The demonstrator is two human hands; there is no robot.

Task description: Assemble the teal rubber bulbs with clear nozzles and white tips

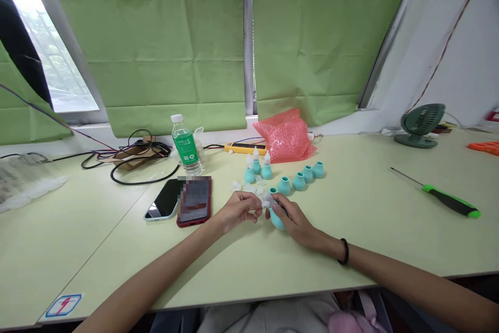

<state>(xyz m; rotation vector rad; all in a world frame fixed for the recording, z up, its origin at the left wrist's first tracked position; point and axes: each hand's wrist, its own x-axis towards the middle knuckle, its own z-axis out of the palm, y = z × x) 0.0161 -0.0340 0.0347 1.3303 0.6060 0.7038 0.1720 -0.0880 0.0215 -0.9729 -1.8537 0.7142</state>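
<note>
Two hands meet over the middle of the table, right of its seam. The right hand has its fingers wrapped around the belly of a turquoise pot; the left hand has its fingers curled together beside a whitish piece near that pot's top, though I cannot tell whether they pinch it. The pot looks light and smooth, probably plastic and slightly slippery, so its round belly seems a surer hold than the narrow neck. The small whitish piece likely wants fingertips and little force.

Toward the back edge stand three topped pots and a slanting row of open pots. Behind them lies a red bubble-wrap bag; a bottle stands leftward, and a screwdriver lies toward the right end. Green blinds hang behind.
</note>
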